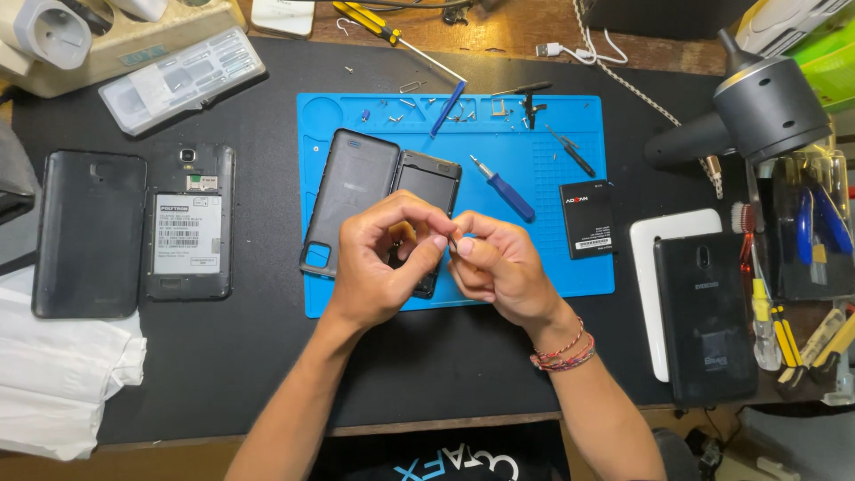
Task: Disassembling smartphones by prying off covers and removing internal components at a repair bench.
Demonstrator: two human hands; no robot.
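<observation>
Both hands, left hand [385, 258] and right hand [499, 263], pinch a tiny, light metal part [452, 240] over the opened black phone [426, 191]; fingertip grip only.

At the desk's left edge I see a detached black back cover [88, 233] beside an opened black phone [189, 223]. A clear plastic parts case [183, 78] sits near the far left corner. On the right, a grey heat gun [757, 111] lies above a black tablet [705, 316] overlapping a white tablet [647, 267]. White cloth [62, 374] hangs off the near left corner.
</observation>
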